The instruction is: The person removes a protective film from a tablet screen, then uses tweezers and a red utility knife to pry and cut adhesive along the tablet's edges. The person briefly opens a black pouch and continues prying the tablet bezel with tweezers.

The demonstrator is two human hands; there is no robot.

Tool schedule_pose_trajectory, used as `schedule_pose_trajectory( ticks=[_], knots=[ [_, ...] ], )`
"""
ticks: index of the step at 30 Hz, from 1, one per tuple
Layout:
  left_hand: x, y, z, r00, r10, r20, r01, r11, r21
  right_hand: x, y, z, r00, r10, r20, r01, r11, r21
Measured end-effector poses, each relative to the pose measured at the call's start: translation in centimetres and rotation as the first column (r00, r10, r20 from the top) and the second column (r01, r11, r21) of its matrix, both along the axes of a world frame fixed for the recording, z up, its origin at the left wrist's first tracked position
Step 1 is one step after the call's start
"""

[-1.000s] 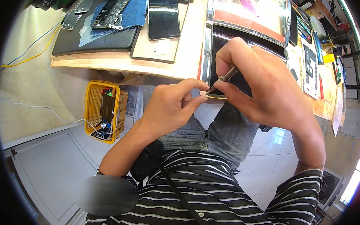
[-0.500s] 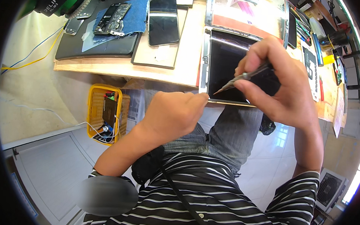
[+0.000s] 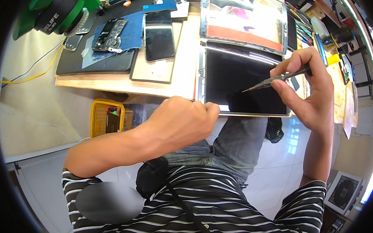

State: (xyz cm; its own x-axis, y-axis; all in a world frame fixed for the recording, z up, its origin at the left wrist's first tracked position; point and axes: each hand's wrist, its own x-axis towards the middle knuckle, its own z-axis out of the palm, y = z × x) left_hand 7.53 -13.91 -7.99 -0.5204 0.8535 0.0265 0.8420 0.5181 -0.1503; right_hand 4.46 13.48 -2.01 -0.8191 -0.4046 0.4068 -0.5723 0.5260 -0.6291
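The tweezers (image 3: pixel 275 78) slant down-left, tip over the dark screen (image 3: pixel 242 85) at the bench edge; right hand (image 3: pixel 308 92) pinches them, left hand (image 3: pixel 180 120) curls shut against the screen's near edge

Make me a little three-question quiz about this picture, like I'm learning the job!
1. True or false: the right hand holds a thin grey metal pointed tool.
2. What does the left hand grip? A) the flat black-screened tablet panel B) the yellow plastic basket C) the black smartphone
3. Fill in: the tool's tip hangs above the panel's ____ screen.

Key: 1 true; 2 A; 3 black
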Motion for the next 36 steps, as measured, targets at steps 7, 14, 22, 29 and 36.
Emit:
schedule_pose_trajectory(
  ticks=[7, 14, 22, 29, 36],
  knots=[
    [-1.0, -0.3, 0.7, 0.995, 0.018, 0.094, -0.015, 0.999, -0.037, 0.9, -1.1, 0.9, 0.994, 0.03, 0.104, -0.038, 0.996, 0.075],
    [-1.0, -2.8, -0.6, 0.852, 0.232, 0.47, -0.347, 0.921, 0.175, 1.9, -5.5, 0.1, 0.945, 0.245, 0.218, -0.288, 0.938, 0.194],
    [-3.7, -8.8, -1.1, 0.684, 0.667, 0.295, -0.729, 0.64, 0.243, 0.3, -2.0, 1.2, 0.999, 0.01, 0.045, -0.017, 0.987, 0.161],
    [-4.0, -8.4, -1.8, 0.674, 0.694, 0.254, -0.738, 0.647, 0.19, -3.4, 6.7, 1.2, 0.947, -0.312, -0.081, 0.322, 0.925, 0.202],
    [-4.3, -8.7, -1.9, 0.666, 0.706, 0.241, -0.746, 0.635, 0.203, -5.9, 8.9, -0.5, 0.923, -0.382, 0.053, 0.358, 0.899, 0.252]
  ],
)
